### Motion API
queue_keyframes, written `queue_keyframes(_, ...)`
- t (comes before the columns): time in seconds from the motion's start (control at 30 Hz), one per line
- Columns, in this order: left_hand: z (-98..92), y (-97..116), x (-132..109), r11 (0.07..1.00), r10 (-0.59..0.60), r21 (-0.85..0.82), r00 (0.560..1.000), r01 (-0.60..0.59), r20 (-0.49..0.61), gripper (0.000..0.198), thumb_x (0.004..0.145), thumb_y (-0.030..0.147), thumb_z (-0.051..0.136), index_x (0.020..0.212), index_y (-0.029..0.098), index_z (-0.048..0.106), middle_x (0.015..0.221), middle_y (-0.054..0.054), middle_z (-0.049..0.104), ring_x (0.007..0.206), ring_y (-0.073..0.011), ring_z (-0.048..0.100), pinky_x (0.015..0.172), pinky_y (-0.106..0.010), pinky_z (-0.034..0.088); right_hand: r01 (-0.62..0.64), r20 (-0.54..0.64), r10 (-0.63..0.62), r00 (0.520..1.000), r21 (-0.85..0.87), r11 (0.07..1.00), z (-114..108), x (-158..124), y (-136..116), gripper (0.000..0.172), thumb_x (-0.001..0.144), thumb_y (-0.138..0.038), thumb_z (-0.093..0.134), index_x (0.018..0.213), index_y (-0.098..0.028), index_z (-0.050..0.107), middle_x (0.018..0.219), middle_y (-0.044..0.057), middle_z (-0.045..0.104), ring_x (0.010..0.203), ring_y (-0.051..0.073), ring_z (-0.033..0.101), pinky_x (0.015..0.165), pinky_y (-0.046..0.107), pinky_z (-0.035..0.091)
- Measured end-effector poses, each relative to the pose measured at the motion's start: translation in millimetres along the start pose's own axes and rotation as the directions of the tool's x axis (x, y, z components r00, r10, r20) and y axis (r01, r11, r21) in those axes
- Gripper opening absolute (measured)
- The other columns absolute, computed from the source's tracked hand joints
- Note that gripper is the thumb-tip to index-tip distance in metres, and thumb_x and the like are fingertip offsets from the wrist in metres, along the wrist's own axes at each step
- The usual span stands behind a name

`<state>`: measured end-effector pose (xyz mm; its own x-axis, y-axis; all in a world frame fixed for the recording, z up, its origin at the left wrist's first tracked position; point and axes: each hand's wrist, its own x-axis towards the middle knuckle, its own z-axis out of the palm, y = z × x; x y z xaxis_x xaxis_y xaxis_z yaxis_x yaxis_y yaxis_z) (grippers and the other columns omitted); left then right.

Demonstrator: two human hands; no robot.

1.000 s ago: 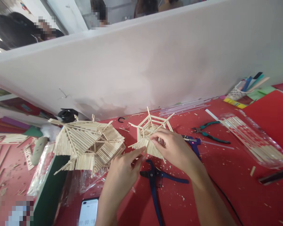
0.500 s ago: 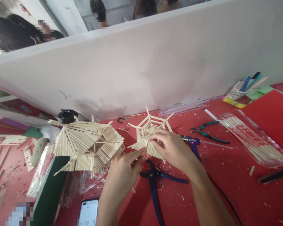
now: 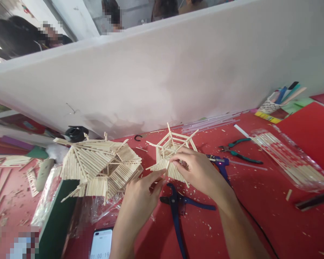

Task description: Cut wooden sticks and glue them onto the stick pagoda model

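A small wooden-stick frame [image 3: 164, 153] stands in the middle of the table, with a slatted panel [image 3: 175, 173] of short sticks along its near side. My left hand [image 3: 142, 194] reaches in from below, thumb and index pinched on a short wooden stick [image 3: 167, 168] at the panel. From the right, my right hand [image 3: 198, 169] has its thumb and index closed at the upper end of that stick, partly covering the frame. A larger slatted stick model [image 3: 102, 163] is left of the frame. Blue-handled cutters [image 3: 175, 207] lie open just below the hands.
A glue gun [image 3: 220, 162] and green-handled pliers [image 3: 241, 151] lie to the right, near a bag of sticks [image 3: 291, 160]. A phone [image 3: 101, 242] is at the lower left. A pale partition [image 3: 162, 79] closes off the back. Glue sticks [image 3: 210, 122] lie along it.
Both hands hold almost the same pose at the frame's near panel. The view has shifted very slightly; nothing else has visibly moved.
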<state>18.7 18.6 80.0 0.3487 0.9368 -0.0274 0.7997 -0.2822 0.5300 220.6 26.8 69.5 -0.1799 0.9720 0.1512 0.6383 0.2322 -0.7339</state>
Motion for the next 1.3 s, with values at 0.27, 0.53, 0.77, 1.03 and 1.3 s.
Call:
queue_keyframes(0.27,-0.3,0.2,-0.2,0.999,0.023,0.026,1.000,-0.023,0.001,0.030,0.091,0.026,0.060,0.116,0.034,0.073,0.089,0.001,0.079,0.074,-0.0171,0.074,0.064,-0.026,0.055,-0.006,0.002,0.005,1.000,0.017,1.000,0.4,-0.7,0.8,0.020,0.094,-0.014,0.054,0.098,-0.024,0.071,0.100,0.002,0.071,0.090,0.016,0.066,0.081,0.030,0.051)
queue_keyframes(0.53,1.4,-2.6,-0.2,0.999,0.051,-0.005,0.999,-0.051,-0.004,0.030,0.091,0.026,0.059,0.117,0.031,0.072,0.091,-0.001,0.079,0.074,-0.0170,0.074,0.066,-0.028,0.056,-0.010,0.003,0.010,1.000,-0.001,1.000,-0.5,0.3,-0.3,0.020,0.094,-0.013,0.054,0.097,-0.023,0.071,0.100,0.001,0.071,0.090,0.016,0.066,0.080,0.029,0.050)
queue_keyframes(0.77,-0.4,-3.1,0.2,0.999,0.037,-0.017,0.998,-0.036,0.050,0.035,0.092,0.024,0.055,0.123,0.030,0.069,0.092,-0.001,0.079,0.077,-0.0172,0.073,0.069,-0.029,0.056,0.005,0.004,-0.005,1.000,0.003,1.000,0.1,-0.6,1.5,0.021,0.094,-0.013,0.054,0.099,-0.023,0.072,0.100,0.003,0.071,0.090,0.016,0.066,0.079,0.028,0.049)
queue_keyframes(1.03,-1.3,-1.3,1.8,0.999,0.001,-0.038,0.998,0.002,0.063,0.035,0.090,0.024,0.058,0.122,0.032,0.070,0.095,0.000,0.078,0.080,-0.0169,0.072,0.077,-0.030,0.057,0.008,-0.016,-0.007,1.000,0.016,1.000,1.1,-0.6,2.3,0.019,0.094,-0.014,0.054,0.098,-0.023,0.071,0.102,0.001,0.072,0.091,0.015,0.066,0.081,0.028,0.048)
queue_keyframes(1.3,-3.4,0.9,3.2,0.996,-0.032,-0.081,0.996,0.039,0.081,0.034,0.089,0.026,0.059,0.120,0.033,0.071,0.094,0.002,0.079,0.081,-0.0170,0.073,0.075,-0.028,0.056,-0.005,-0.052,0.006,0.999,0.027,1.000,0.0,-0.8,4.3,0.017,0.092,-0.017,0.055,0.101,-0.023,0.069,0.097,0.002,0.073,0.083,0.015,0.066,0.077,0.027,0.049)
